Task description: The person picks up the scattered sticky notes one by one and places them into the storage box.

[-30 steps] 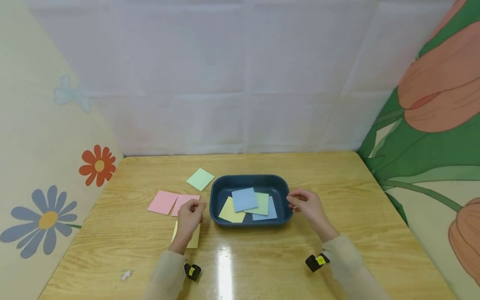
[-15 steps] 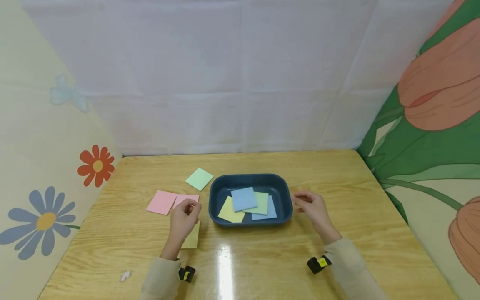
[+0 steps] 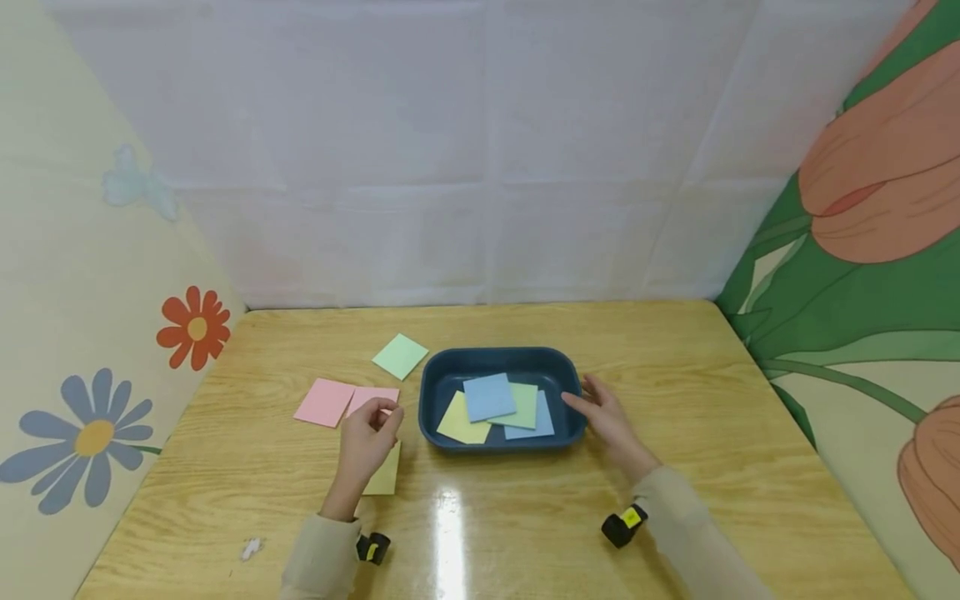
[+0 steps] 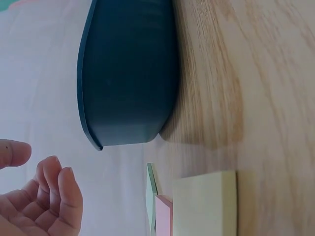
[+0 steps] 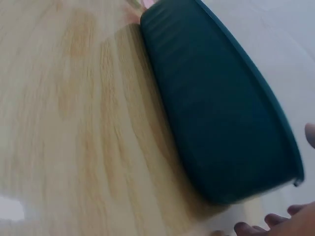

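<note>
A dark blue rectangular tray (image 3: 498, 448) stands mid-table in the head view. In it lie a yellow sticky-note pad (image 3: 462, 423), a green one (image 3: 527, 407) and two blue ones, the upper blue pad (image 3: 489, 397) overlapping the others. My right hand (image 3: 613, 429) is at the tray's right end, thumb over the rim and fingers spread outside it; contact cannot be made out. To the tray's left my left hand (image 3: 363, 450) hovers, loosely curled and holding nothing. It partly covers a pink pad (image 3: 375, 393) and a yellow pad (image 3: 384, 475).
Another pink pad (image 3: 324, 402) lies farther left, and a light green pad (image 3: 401, 357) sits behind it, near the tray's back left corner. A small white mark (image 3: 252, 548) is on the wooden table (image 3: 712, 375) at front left. A white cloth (image 3: 480, 167) hangs behind.
My right hand first drew slightly away from the tray's right end, then came back with the thumb over the rim and fingers spread. My left hand moved a little left.
</note>
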The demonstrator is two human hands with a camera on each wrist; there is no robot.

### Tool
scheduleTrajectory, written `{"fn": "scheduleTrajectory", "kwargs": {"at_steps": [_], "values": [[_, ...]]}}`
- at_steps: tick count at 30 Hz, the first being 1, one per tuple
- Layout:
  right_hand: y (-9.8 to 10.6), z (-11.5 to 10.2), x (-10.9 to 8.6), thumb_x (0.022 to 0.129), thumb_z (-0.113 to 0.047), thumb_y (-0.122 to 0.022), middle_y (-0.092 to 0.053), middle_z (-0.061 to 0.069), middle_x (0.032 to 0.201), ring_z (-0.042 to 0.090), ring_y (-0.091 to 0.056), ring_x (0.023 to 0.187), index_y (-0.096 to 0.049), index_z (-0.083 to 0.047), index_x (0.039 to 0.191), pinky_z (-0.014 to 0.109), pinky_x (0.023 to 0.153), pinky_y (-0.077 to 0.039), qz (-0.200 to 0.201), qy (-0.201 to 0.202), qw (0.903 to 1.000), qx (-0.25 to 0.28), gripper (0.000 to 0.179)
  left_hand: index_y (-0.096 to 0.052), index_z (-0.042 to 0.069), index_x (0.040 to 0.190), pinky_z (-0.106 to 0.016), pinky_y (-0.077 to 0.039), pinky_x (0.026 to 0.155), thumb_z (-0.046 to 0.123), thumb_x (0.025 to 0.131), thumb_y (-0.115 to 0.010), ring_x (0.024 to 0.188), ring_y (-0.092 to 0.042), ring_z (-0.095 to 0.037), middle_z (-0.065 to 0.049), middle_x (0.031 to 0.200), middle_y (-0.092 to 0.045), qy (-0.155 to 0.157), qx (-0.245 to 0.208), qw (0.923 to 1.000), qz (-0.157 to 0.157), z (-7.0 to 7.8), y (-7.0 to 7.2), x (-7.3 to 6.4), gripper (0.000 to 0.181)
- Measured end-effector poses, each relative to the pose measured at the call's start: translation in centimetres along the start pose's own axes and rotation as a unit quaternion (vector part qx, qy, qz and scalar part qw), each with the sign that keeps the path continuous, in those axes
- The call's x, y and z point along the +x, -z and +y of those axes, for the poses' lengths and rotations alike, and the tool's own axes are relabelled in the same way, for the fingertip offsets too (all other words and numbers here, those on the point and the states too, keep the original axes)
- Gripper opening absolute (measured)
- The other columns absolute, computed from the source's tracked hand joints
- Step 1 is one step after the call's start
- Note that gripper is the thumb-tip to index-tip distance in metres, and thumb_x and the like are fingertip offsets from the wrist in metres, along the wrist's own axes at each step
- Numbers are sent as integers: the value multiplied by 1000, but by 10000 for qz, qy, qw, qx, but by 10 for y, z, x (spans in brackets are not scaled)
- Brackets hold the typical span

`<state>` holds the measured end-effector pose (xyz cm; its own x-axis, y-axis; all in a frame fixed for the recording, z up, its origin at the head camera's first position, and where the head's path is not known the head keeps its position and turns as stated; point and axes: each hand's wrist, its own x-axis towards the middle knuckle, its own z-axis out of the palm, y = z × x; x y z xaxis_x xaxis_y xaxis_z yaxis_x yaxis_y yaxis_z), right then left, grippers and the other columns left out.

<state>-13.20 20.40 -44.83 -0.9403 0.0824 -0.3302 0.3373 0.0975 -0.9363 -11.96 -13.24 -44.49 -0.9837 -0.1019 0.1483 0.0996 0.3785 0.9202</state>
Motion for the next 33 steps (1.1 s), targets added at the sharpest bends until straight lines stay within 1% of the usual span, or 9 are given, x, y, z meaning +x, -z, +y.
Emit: {"fn": "scheduleTrajectory", "kwargs": {"at_steps": [4,9,12,14,15,18,25,31,33], "values": [[-5,2,6,86,-21,-60,-13,20,148,33,-13,135,-10,-2,145,45,111,-16,23,-234,9994,258,80,-63,-2,86,-20,-40,38,4,83,-61,43,-48,-10,-4,56,-51,-15,5,10000,10,-1,1,0,7],[-9,3,12,85,-21,-61,-18,18,147,31,-19,133,-16,-2,144,45,111,-18,105,-326,9989,330,77,-63,-3,86,-20,-39,37,4,83,-61,43,-47,-9,-3,55,-50,3,-62,10000,23,-3,4,0,7],[-11,3,14,86,-24,-60,-19,20,147,33,-20,132,-17,-1,144,46,110,-20,124,-315,9993,179,75,-63,-3,86,-19,-39,37,4,82,-61,43,-47,-9,-2,55,-50,35,-55,10000,39,-3,5,0,7],[-13,4,14,88,-28,-58,-17,20,147,34,-19,133,-17,-2,144,46,110,-19,150,-310,9994,-9,74,-63,-3,87,-19,-39,37,4,82,-61,43,-47,-9,-2,55,-50,57,-55,10000,34,-3,7,0,8],[-14,5,14,88,-32,-56,-18,21,147,34,-20,132,-17,-2,144,45,110,-20,179,-264,9994,-129,75,-63,-3,87,-19,-39,37,4,83,-61,43,-47,-9,-2,55,-51,64,-52,10000,22,-3,7,0,8],[-16,6,14,92,-34,-50,-18,22,147,35,-19,133,-17,-2,144,46,110,-19,213,-263,9987,-372,70,-63,-3,87,-19,-39,37,3,83,-61,43,-48,-9,-3,56,-51,65,-48,10000,-7,-2,9,0,8],[-16,6,20,97,-21,-35,-21,25,144,37,-20,132,-18,5,142,48,110,-17,236,-422,9969,-616,55,-62,-5,88,-19,-39,37,5,83,-60,44,-49,-8,-4,57,-53,-3,21,10000,-14,-3,10,2,11],[-18,7,22,97,-21,-31,-23,23,144,35,-22,132,-20,4,142,48,109,-19,237,-540,9965,-599,52,-63,-3,90,-20,-41,39,7,84,-61,45,-50,-12,-5,58,-53,254,82,9995,-142,-5,12,6,12],[-18,9,22,98,-21,-31,-23,23,144,35,-22,132,-20,4,142,48,109,-20,239,-555,9966,-557,52,-62,-4,91,-20,-42,39,8,84,-61,45,-50,-12,-5,58,-53,297,150,9992,-220,-6,13,8,14]]}}
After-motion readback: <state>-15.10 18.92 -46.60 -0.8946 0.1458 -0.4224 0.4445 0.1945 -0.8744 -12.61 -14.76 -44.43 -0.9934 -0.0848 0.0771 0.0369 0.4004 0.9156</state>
